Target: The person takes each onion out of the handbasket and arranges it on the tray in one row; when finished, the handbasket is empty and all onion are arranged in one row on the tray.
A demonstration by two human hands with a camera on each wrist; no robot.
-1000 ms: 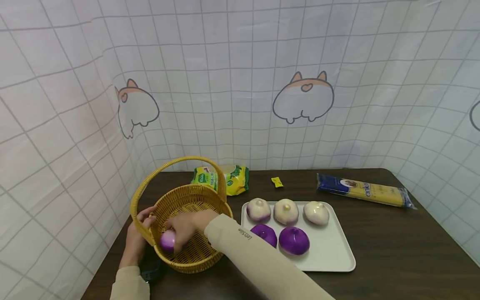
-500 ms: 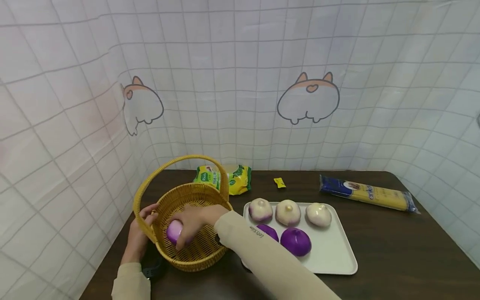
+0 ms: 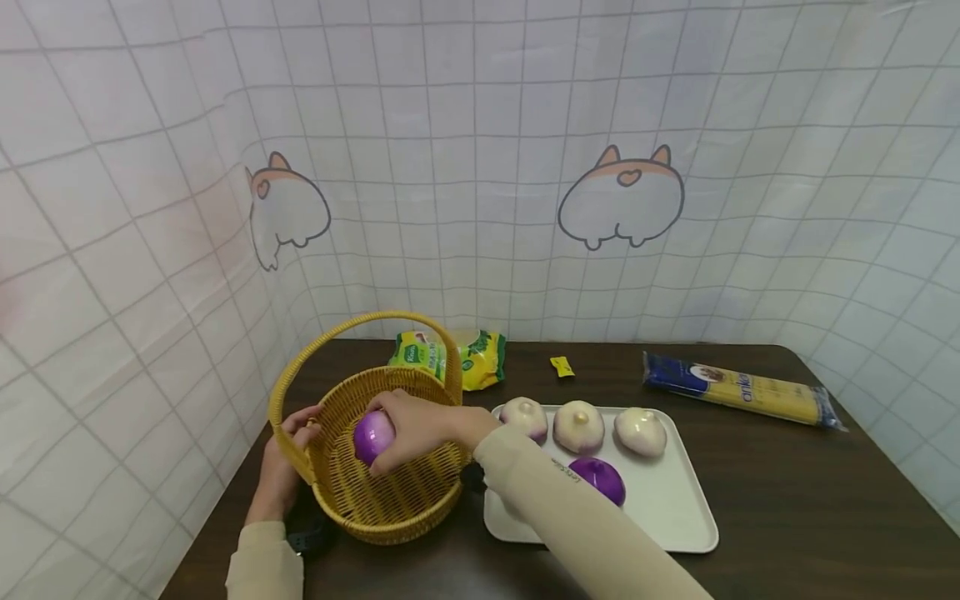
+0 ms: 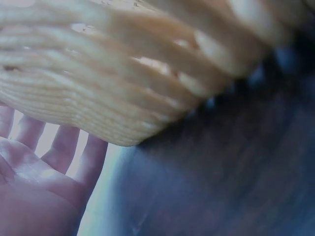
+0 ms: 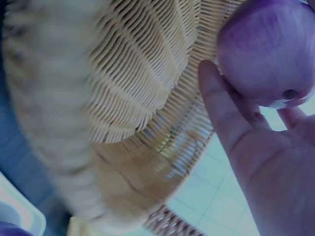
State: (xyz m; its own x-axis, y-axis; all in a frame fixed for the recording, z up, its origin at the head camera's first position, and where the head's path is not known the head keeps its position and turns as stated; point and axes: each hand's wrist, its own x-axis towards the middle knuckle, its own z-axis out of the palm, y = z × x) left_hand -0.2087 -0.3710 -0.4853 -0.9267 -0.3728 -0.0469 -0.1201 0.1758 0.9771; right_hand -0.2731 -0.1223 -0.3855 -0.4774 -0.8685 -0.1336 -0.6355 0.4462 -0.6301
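Note:
My right hand grips a purple onion over the inside of a yellow wicker basket. In the right wrist view the onion sits between thumb and fingers, a dark spot on its end. At the basket's left side, my left hand holds the rim beside the handle's base. The left wrist view shows that hand's fingers reaching up behind the woven wall. Woven floor shows beneath the raised onion.
Right of the basket lies a white tray with several pale and purple onions, partly covered by my right sleeve. Behind are a green-yellow packet, a small yellow wrapper and a pasta pack. A gridded curtain surrounds the table.
My right hand has lifted the onion up and to the right within the basket. The sleeve now covers one of the purple onions on the tray. My left hand stays at the rim.

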